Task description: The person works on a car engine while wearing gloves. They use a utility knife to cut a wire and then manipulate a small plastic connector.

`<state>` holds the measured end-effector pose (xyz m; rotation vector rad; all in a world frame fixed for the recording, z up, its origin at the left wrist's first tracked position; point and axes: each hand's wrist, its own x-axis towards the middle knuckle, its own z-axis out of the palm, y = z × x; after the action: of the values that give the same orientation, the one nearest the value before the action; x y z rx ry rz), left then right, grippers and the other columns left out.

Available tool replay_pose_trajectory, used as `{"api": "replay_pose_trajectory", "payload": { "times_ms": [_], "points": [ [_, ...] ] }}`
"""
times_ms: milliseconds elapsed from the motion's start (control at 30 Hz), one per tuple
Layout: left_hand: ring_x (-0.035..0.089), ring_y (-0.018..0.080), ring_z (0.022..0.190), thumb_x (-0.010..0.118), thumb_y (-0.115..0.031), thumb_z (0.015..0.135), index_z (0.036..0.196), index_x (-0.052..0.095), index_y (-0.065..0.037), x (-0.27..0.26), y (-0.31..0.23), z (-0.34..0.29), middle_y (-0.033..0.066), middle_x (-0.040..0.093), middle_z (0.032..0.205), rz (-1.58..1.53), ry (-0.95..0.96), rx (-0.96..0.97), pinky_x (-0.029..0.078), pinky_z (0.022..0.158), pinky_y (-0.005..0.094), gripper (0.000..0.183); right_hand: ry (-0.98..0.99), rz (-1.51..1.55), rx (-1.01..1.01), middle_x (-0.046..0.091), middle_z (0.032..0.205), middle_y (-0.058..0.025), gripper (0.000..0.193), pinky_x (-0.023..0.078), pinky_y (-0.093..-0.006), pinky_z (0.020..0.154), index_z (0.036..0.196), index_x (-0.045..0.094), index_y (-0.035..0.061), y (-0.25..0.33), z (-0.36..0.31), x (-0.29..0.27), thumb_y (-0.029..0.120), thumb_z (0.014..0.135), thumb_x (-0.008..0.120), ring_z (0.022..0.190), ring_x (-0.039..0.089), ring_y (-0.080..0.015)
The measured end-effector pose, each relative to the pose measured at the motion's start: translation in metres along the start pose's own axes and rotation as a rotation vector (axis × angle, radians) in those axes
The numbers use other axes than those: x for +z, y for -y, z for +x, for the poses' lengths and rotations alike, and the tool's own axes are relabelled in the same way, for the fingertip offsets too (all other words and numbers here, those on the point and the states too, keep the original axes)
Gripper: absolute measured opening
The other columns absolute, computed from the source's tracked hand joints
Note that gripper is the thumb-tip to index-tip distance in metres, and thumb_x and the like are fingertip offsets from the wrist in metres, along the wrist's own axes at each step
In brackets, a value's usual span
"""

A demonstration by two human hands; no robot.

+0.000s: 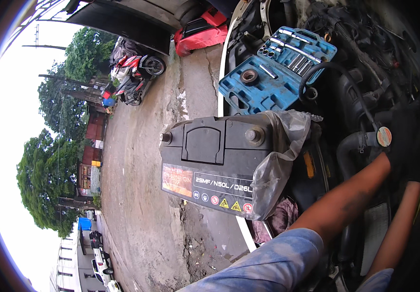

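Observation:
Both my arms reach into the dark engine bay on the right. My left hand [406, 141], in a black glove, is close beside the round radiator cap [384, 136] with its orange and pale label. Past it, my right hand [418, 168] is also gloved in black and deep in shadow. The fingers of both hands are lost in the dark, so what they touch or hold cannot be made out. A thick black radiator hose [349, 151] bends below the cap. To the left stands a black car battery [207, 163], clear plastic bunched over its right end.
An open blue socket-set case [273, 100] lies above the battery, with sockets, a ratchet and a dark metal ring [249, 77] in it. A pinkish rag [284, 214] is tucked below the battery. Motorcycles [134, 73] stand farther off on the concrete ground [139, 160].

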<state>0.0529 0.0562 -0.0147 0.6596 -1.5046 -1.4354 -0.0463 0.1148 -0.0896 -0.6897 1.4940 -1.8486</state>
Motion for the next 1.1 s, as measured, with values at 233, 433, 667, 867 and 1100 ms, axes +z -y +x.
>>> {"api": "replay_pose_trajectory", "payload": {
  "times_ms": [233, 433, 667, 867, 1100],
  "points": [
    [0.064, 0.0409, 0.113, 0.065, -0.018, 0.092, 0.138, 0.063, 0.003, -0.001, 0.038, 0.0, 0.0217, 0.07, 0.12, 0.637, -0.191, 0.386, 0.046, 0.103, 0.0487, 0.051, -0.036, 0.122, 0.084, 0.07, 0.108, -0.0076, 0.03, 0.054, -0.0301, 0.08, 0.13, 0.067, -0.0019, 0.012, -0.003, 0.007, 0.019, 0.11, 0.057, 0.091, 0.065, -0.0143],
    [0.064, 0.0461, 0.103, 0.063, -0.02, 0.1, 0.119, 0.071, -0.001, -0.015, 0.022, -0.008, 0.0232, 0.071, 0.109, 0.553, -0.053, 0.371, 0.048, 0.093, 0.0549, 0.027, -0.303, 0.214, 0.11, 0.071, 0.104, -0.0075, 0.032, 0.054, -0.0297, 0.076, 0.129, 0.069, -0.0027, 0.038, -0.043, -0.02, 0.02, 0.11, 0.058, 0.086, 0.065, -0.0139],
    [0.068, 0.0373, 0.095, 0.074, -0.026, 0.095, 0.091, 0.075, -0.005, -0.015, 0.008, -0.009, 0.0155, 0.074, 0.095, 0.55, 0.142, 0.259, 0.048, 0.087, 0.0491, 0.021, -0.459, 0.131, 0.081, 0.069, 0.092, -0.0026, 0.038, 0.05, -0.0274, 0.07, 0.13, 0.068, 0.0002, 0.065, -0.065, -0.11, 0.031, 0.108, 0.066, 0.075, 0.061, -0.0104],
    [0.069, 0.0234, 0.077, 0.082, -0.025, 0.093, 0.09, 0.078, 0.001, -0.022, 0.01, -0.011, 0.0127, 0.075, 0.086, 0.477, 0.151, 0.191, 0.052, 0.074, 0.0368, 0.027, -0.224, -0.128, 0.013, 0.07, 0.083, -0.0026, 0.027, 0.05, -0.0237, 0.061, 0.115, 0.074, 0.0033, 0.067, -0.071, -0.079, 0.028, 0.108, 0.066, 0.069, 0.062, -0.0065],
    [0.074, 0.017, 0.086, 0.091, -0.019, 0.082, 0.1, 0.081, -0.002, -0.026, 0.001, -0.015, 0.0107, 0.079, 0.095, 0.532, 0.213, 0.149, 0.058, 0.08, 0.0323, 0.026, -0.038, -0.014, 0.202, 0.069, 0.084, -0.0022, 0.031, 0.049, -0.0224, 0.06, 0.118, 0.073, 0.0024, 0.078, -0.06, -0.026, 0.031, 0.108, 0.066, 0.066, 0.06, -0.0055]
  ]
}}
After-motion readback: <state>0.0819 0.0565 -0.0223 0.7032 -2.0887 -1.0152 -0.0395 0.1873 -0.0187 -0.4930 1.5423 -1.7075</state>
